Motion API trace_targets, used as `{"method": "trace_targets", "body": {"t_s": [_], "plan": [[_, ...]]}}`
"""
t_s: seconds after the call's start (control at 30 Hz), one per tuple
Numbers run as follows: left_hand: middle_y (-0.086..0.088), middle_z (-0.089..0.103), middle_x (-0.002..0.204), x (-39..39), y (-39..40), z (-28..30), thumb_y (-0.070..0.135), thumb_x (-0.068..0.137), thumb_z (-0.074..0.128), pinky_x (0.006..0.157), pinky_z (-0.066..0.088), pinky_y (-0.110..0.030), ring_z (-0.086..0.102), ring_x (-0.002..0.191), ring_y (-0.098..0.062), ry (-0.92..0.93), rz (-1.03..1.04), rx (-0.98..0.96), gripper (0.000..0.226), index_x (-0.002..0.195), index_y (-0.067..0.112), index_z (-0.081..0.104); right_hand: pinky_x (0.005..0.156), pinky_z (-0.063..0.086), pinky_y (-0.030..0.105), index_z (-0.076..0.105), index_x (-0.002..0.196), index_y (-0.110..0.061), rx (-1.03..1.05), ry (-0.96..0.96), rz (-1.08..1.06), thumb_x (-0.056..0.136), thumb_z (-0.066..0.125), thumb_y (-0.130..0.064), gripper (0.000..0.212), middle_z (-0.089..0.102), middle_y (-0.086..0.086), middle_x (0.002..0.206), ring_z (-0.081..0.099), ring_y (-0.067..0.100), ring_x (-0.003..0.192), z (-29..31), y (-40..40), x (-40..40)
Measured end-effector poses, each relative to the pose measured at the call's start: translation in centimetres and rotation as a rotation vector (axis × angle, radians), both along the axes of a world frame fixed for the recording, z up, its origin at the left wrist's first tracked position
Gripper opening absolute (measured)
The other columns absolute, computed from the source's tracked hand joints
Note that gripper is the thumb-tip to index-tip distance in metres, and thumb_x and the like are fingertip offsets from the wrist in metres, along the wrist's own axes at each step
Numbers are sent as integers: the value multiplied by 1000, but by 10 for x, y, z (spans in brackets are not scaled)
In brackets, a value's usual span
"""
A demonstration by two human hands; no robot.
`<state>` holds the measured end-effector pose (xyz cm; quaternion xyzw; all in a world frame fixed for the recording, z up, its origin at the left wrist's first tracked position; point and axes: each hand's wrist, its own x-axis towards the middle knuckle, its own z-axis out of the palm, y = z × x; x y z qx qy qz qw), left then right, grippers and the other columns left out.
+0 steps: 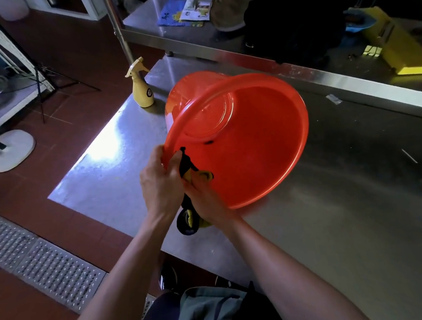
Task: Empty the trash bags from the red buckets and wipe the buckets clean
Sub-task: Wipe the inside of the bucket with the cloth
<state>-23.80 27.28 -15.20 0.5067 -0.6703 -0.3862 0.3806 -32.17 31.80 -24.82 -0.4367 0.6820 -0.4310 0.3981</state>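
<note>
The red bucket [254,141] lies tipped on its side near the bench's [335,213] left edge, mouth toward the person. The left hand [160,181] has its fingers clamped on the rim; the right hand [203,198] has fingers curled round a black-and-yellow cloth [189,168] inside the rim. A yellow spray bottle [142,85] stands at the far left corner.

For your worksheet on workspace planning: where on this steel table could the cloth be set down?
Bare steel lies right of the red bucket up to the raised ledge, and left of it below the yellow spray bottle. The near edge by both hands, left hand and right hand, is crowded.
</note>
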Motion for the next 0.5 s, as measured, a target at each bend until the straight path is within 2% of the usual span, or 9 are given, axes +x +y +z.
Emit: {"method": "trace_targets", "body": {"t_s": [0.03, 0.1, 0.2, 0.3, 0.4, 0.5], "plan": [[12, 54, 63, 0, -1, 1, 22, 99, 63, 57, 40, -31, 47, 53, -4, 6, 3, 7, 22, 81, 29, 52, 85, 40, 44, 54, 114, -2, 9, 120, 30, 101, 33, -47, 51, 56, 11, 105, 54, 31, 104, -1, 6, -1], [10, 52, 63, 1, -5, 1, 22, 99, 63, 57, 41, -34, 44, 52, -6, 16, 20, 11, 22, 81, 27, 51, 93, 40, 42, 47, 135, -2, 46, 384, 110, 101, 25, -57, 68, 54, 17, 128, 51, 33, 121, -9, 15, -5], [8, 52, 65, 2, -10, 2, 22, 100, 63, 57, 42, -38, 44, 54, -6, 24, 24, 10, 19, 83, 20, 53, 103, 46, 48, 33, 152, -15, 7, 680, 131, 104, 30, -57, 63, 44, 10, 151, 46, 34, 134, -24, 30, -16], [5, 52, 69, 2, -12, 7, 21, 101, 62, 56, 44, -42, 45, 59, -14, 8, 4, 1, 18, 85, 16, 54, 101, 48, 50, 37, 152, -13, -121, 951, 249, 102, 41, -52, 63, 49, 12, 148, 52, 37, 129, -38, 41, -31], [5, 50, 68, 0, -13, 11, 19, 101, 61, 53, 37, -31, 40, 54, -5, 6, -9, 11, 22, 81, 20, 52, 105, 44, 52, 45, 149, -13, -124, 997, 265, 97, 53, -43, 60, 54, 11, 142, 53, 33, 129, -43, 48, -43], [4, 54, 71, -2, -18, 16, 19, 100, 62, 57, 40, -32, 44, 59, -7, 13, -11, 15, 22, 80, 18, 54, 100, 49, 52, 51, 142, -15, -95, 1043, 250, 78, 75, -37, 72, 60, 8, 132, 57, 30, 121, -39, 57, -52]]}}
